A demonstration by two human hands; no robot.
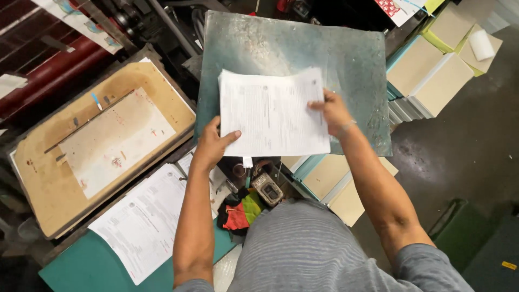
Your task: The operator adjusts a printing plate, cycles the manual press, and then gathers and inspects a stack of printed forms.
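Both arms reach forward, the left hand (212, 143) gripping the near left corner and the right hand (332, 111) pinching the right edge of a white printed paper stack (272, 112) lying on the worn green metal counter (351, 59).

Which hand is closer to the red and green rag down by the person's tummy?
Left. The left hand grips the lower left corner of the paper stack, just above the red and green rag. The right hand holds the stack's right edge, farther up and away.
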